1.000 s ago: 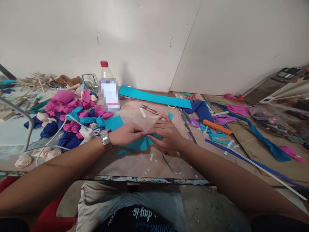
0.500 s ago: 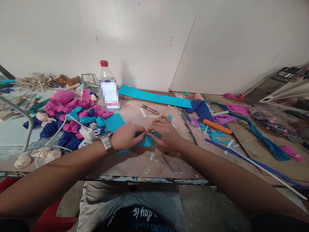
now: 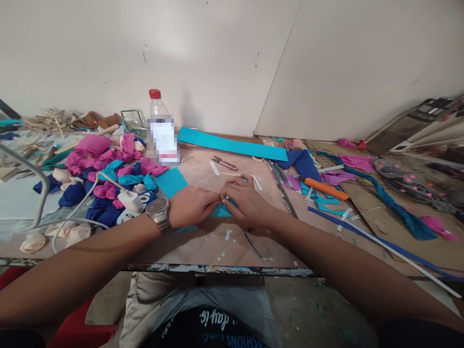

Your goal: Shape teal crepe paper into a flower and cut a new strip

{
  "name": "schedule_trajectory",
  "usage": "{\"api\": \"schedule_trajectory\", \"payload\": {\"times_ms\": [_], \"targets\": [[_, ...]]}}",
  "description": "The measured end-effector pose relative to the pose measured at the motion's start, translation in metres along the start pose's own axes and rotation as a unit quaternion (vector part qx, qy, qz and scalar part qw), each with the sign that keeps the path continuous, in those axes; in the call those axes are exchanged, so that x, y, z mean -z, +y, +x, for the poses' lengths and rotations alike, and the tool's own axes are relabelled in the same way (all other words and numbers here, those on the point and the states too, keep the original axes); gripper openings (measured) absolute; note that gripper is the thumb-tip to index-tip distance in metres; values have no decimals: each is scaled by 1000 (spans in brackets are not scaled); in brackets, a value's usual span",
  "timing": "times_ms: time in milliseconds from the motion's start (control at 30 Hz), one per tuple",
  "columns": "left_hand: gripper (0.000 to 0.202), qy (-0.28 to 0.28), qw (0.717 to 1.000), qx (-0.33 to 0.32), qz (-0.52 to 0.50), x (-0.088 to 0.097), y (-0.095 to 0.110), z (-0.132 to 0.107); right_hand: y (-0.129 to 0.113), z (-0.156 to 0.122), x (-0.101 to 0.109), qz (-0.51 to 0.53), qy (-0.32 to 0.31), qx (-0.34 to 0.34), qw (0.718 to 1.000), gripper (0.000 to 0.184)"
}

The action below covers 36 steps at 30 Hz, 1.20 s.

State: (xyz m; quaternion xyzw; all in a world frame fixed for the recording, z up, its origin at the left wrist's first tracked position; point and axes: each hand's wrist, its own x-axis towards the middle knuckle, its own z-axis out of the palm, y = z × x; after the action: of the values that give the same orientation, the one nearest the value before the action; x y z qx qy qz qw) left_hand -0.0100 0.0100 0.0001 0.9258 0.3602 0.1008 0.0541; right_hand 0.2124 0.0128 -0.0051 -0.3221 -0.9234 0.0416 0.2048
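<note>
Both hands meet over the middle of the table, pinching a turquoise strip (image 3: 222, 211) that looks like fabric or crepe paper. My left hand (image 3: 192, 207), with a metal watch (image 3: 158, 210) on its wrist, has thumb and index finger closed on the strip. Fingertip to fingertip with it, my right hand (image 3: 247, 202) is closed on the same strip, its fingers curled over and hiding most of the piece. Under and behind my left hand lies a flat turquoise sheet (image 3: 172, 181). Beyond the hands are small pink-handled thread snips (image 3: 224, 163).
A red-capped bottle (image 3: 156, 104) stands at the back. Left are bunched fabric pieces (image 3: 90, 150), a white charger (image 3: 131, 200) and cables. A long turquoise strip (image 3: 232, 144) lies behind; an orange cutter (image 3: 326, 189), a metal ruler (image 3: 282, 188) and a white stick (image 3: 398, 253) lie right.
My fingers have drawn closer together, and less of the turquoise strip shows between them. Its end beyond my right hand has dropped from sight, and a white strip shows there.
</note>
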Motion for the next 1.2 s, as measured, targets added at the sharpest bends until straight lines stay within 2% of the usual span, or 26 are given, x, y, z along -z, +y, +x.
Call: {"api": "schedule_trajectory", "payload": {"times_ms": [200,367,500,733,967,1200], "targets": [[38,-10,999,34,-17,-1,0,1,7,-1,-3,18,32,-7,999,11],[35,15,997,38,-69,-1,1,1,10,-1,-4,23,50,-2,998,13],[29,12,995,45,-94,1,2,0,8,-1,-4,25,46,7,999,12],[26,14,993,21,-117,2,2,0,7,-1,-4,22,31,20,999,12],[31,5,992,48,-117,2,1,1,9,-1,-2,44,47,27,998,10],[28,13,976,44,-214,5,1,0,8,0,-2,33,49,37,998,9]]}}
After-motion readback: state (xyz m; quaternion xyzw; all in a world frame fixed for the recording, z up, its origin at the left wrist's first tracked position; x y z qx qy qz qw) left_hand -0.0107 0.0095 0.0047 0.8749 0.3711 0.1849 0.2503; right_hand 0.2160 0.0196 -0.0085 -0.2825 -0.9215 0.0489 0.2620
